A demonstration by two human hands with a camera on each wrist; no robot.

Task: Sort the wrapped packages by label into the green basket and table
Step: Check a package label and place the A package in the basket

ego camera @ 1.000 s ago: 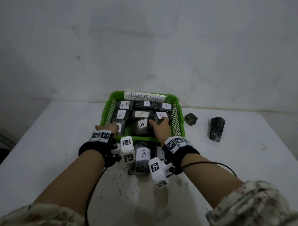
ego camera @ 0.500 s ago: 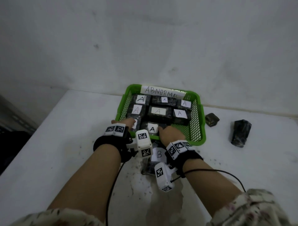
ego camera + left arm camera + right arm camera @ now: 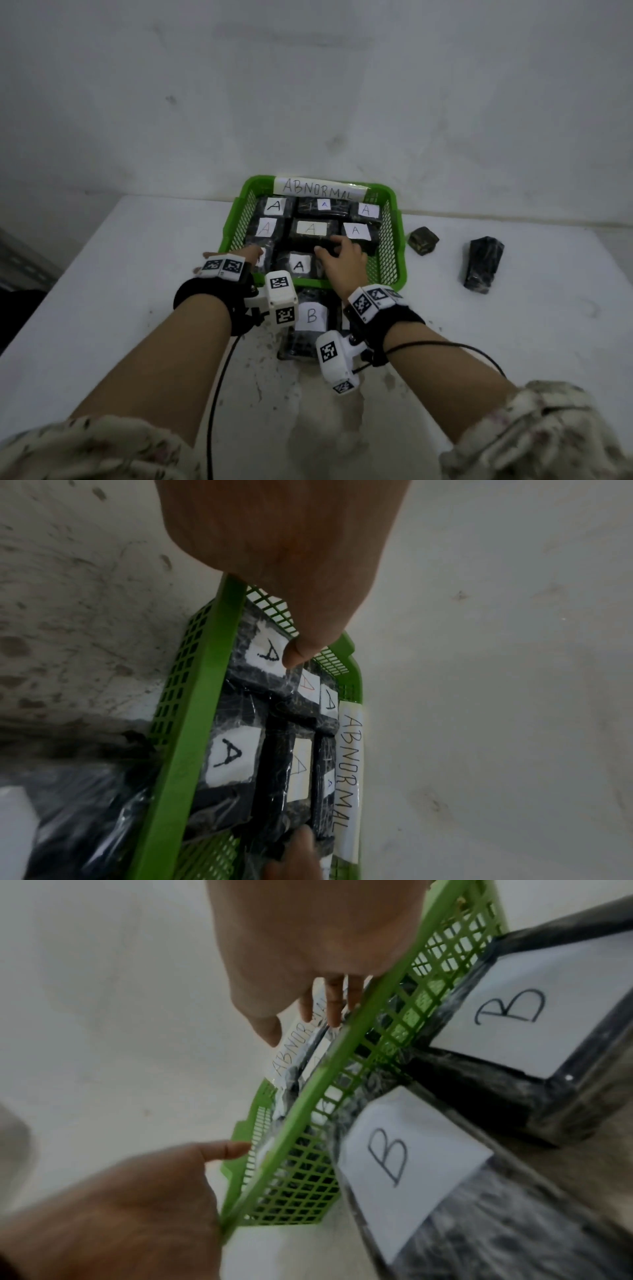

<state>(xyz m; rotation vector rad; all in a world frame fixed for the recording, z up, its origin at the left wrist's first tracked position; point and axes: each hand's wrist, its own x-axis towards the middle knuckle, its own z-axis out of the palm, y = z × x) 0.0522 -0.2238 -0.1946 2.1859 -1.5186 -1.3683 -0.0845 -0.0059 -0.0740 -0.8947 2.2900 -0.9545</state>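
Observation:
The green basket (image 3: pixel 257 181) labelled ABNORMAL holds several black wrapped packages with A labels. My left hand (image 3: pixel 247 254) lies over its near-left corner, and the thumb presses the A label of the front-left package (image 3: pixel 268 653). My right hand (image 3: pixel 342 263) reaches in past the front A package (image 3: pixel 298 265). Its spread fingers rest on the near edge of the centre A package (image 3: pixel 311 229). Neither hand grips anything. Two B packages (image 3: pixel 407 1158) (image 3: pixel 507 1007) lie on the table in front of the basket (image 3: pixel 308 1096), below my wrists.
Two dark wrapped items without visible labels, a small one (image 3: pixel 423 240) and a taller one (image 3: pixel 483 269), lie on the white table right of the basket. A grey wall stands close behind the basket. The table's left edge drops off at the far left.
My right hand has moved from the front A package deeper into the basket, onto the middle row. The left hand stays at the near-left corner. The head view has shifted.

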